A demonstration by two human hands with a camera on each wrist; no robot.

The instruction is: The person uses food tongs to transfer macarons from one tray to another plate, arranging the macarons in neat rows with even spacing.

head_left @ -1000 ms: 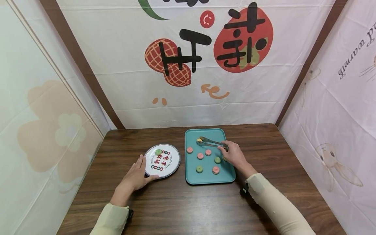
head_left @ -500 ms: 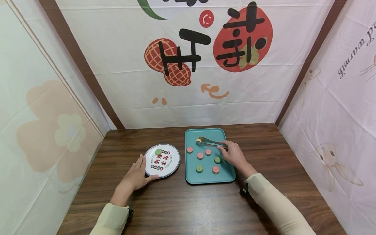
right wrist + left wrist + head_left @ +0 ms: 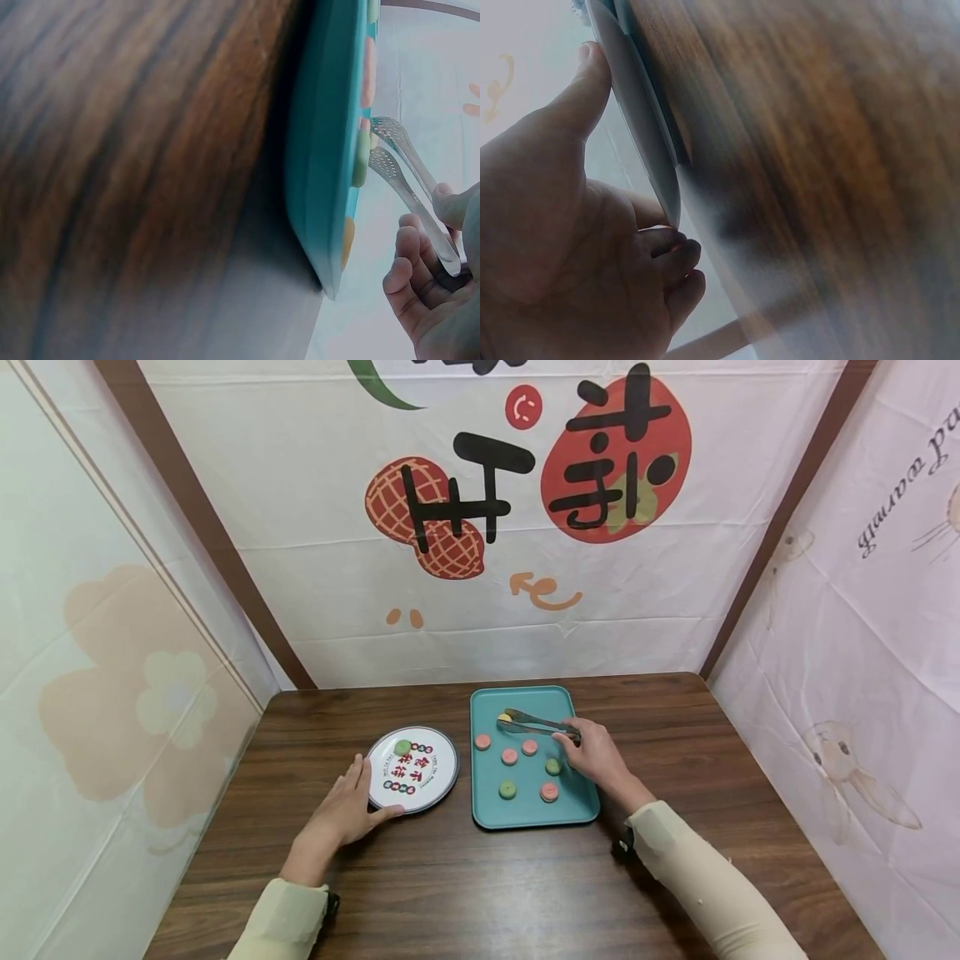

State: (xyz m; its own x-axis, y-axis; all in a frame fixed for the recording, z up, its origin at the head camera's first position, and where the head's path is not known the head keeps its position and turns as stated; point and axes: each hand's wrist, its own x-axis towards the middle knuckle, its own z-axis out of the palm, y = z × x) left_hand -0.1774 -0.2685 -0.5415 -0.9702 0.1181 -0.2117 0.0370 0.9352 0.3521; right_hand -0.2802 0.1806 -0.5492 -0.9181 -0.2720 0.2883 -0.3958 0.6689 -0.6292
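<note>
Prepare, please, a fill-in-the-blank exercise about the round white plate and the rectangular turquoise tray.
The round macaron at the tips of the silver metal tongs is coloured ____.
The single macaron on the plate is coloured ____.
Pink macarons visible on the tray number ____.
The hand touching the plate is the person's ____ one.

Yellow; green; four; left.

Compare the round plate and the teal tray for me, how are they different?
The plate is round and white with printed lettering; the tray is rectangular and plain teal. The plate carries one green macaron, while the tray carries several, including pink macarons. The left hand touches the plate's edge; over the tray, the right hand holds tongs. Both sit on the wooden table.
</note>
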